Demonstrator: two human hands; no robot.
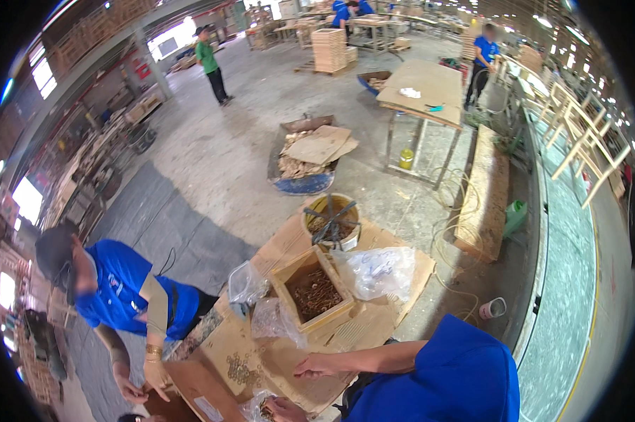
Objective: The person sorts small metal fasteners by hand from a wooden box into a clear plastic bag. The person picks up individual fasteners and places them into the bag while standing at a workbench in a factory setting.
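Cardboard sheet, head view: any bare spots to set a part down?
Cardboard sheet: one patch between the washer-like rings and the right hand; another smaller one left of the bucket, above the upper-left plastic bag. Crowded: around the wooden box, bagged on both sides, and by the left hand.
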